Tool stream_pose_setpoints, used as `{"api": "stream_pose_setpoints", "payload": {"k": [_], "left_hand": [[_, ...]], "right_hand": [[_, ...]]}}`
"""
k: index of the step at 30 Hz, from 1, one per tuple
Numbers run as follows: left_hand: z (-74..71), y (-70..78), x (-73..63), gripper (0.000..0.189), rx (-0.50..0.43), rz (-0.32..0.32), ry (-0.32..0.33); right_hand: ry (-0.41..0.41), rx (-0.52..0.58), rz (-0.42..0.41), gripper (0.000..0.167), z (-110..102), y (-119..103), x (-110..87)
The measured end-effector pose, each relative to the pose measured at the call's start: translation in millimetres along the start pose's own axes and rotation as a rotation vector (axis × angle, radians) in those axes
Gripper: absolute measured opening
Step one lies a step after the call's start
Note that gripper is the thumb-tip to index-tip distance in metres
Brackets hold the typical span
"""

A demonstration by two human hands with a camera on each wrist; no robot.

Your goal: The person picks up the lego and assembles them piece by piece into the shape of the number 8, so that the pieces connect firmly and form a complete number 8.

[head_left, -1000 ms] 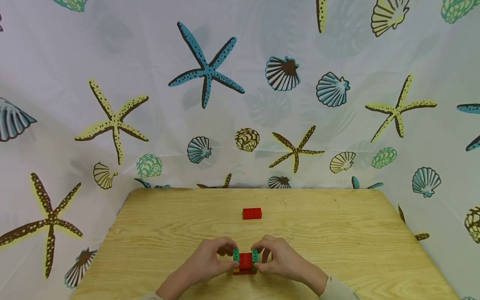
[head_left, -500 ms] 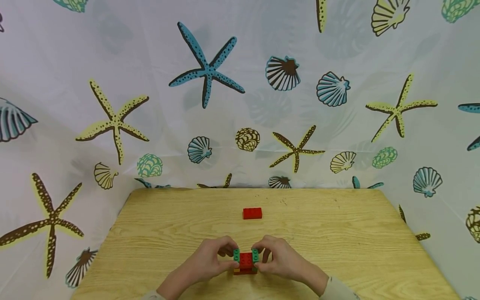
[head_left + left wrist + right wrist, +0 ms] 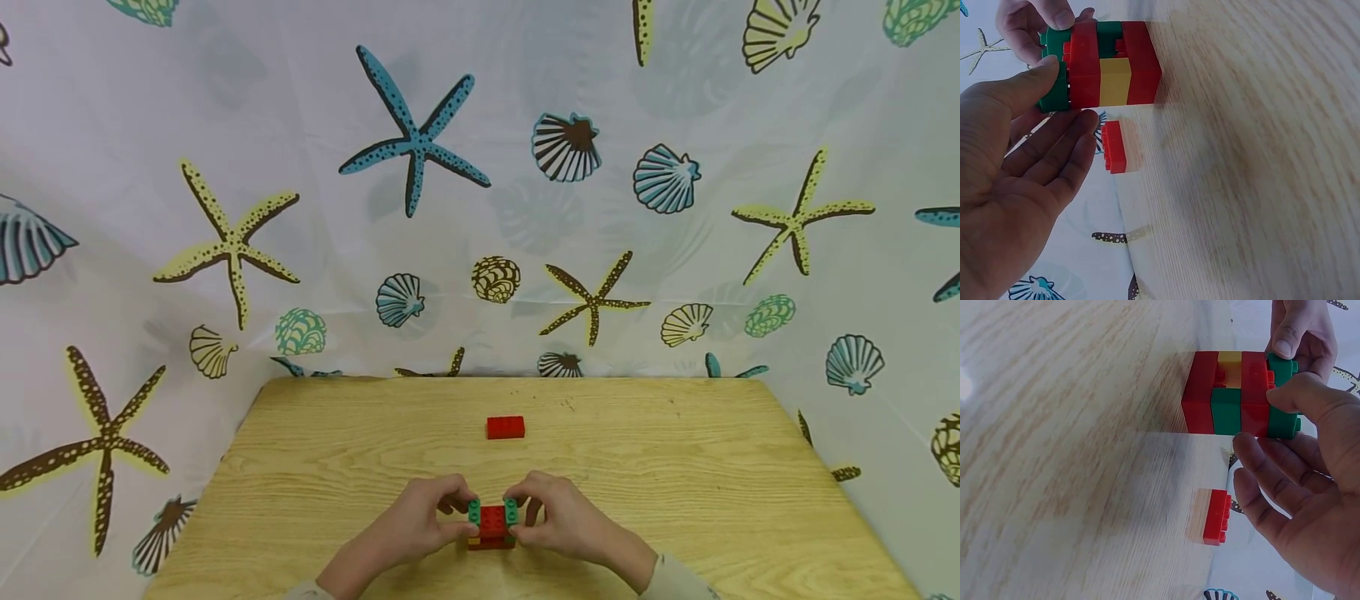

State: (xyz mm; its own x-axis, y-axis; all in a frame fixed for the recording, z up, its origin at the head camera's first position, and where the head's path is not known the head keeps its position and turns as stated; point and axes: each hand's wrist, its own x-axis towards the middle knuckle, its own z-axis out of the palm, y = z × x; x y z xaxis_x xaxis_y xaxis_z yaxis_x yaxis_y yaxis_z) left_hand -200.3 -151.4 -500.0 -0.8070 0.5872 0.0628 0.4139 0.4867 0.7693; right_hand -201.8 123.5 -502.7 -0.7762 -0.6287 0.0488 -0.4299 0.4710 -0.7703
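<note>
A small stack of toy building bricks stands on the table in front of me. A red brick (image 3: 1144, 69) forms its base, with a yellow brick (image 3: 1114, 82) and a green brick (image 3: 1227, 411) at opposite ends above it. Over these lies another red brick (image 3: 492, 522), topped by one green brick (image 3: 474, 510) at the left end and a second green brick (image 3: 512, 510) at the right end. My left hand (image 3: 416, 521) pinches the top left green brick between thumb and fingers. My right hand (image 3: 562, 517) pinches the top right one the same way.
A loose red brick (image 3: 506, 427) lies on the wooden table (image 3: 337, 450) beyond the stack, studs up. A white cloth (image 3: 480, 217) printed with starfish and shells hangs behind the table and along both sides.
</note>
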Motion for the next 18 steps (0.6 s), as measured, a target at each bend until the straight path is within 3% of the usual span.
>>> {"api": "stream_pose_setpoints", "payload": {"k": [18], "left_hand": [[1.2, -2.4, -1.7, 0.018, -0.011, 0.038, 0.026]], "right_hand": [[0.002, 0.004, -0.014, 0.034, 0.5, 0.0, -0.7]]}}
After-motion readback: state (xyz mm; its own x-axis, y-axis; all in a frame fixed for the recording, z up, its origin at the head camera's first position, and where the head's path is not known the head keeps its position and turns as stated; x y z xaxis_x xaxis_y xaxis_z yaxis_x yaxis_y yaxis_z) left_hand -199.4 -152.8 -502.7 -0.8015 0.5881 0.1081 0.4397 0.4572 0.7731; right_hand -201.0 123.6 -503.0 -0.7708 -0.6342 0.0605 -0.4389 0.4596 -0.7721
